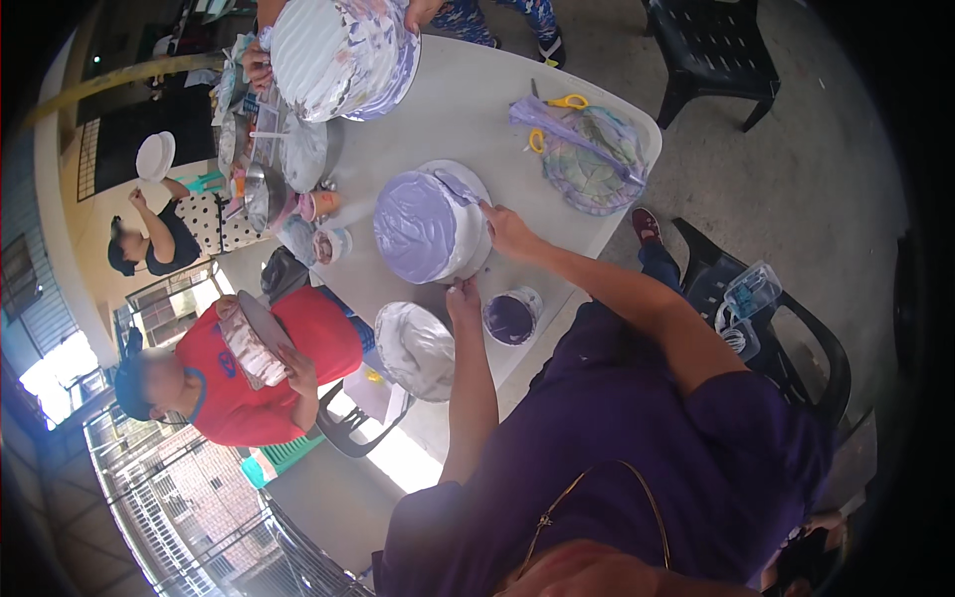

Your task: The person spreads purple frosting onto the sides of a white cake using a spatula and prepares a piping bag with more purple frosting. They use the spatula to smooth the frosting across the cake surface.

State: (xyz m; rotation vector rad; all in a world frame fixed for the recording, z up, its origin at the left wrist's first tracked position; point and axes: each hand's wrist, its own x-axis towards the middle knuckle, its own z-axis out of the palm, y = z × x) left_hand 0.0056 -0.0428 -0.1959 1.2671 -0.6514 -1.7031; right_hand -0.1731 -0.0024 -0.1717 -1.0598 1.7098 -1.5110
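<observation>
A round cake [416,227] with lavender frosting on its top and paler frosting on its side rests on a round white cake board [479,183] on the table. My right hand [509,231] is closed on a spatula [458,187] smeared with lavender frosting, its blade against the cake's upper right edge. The fingers of my left hand [464,300] are pinched at the near rim of the board. Close by my left hand stands a tub of dark purple frosting [510,316]. A round white dish [416,350], smeared inside, lies left of my left forearm.
On the white table [587,109] lie a frosting-stained plastic bag [587,159] and yellow-handled scissors [567,101]. Bowls and cups [320,205] crowd the far left. Co-workers hold cakes across the table and at left. Black chairs [711,55] stand on the right.
</observation>
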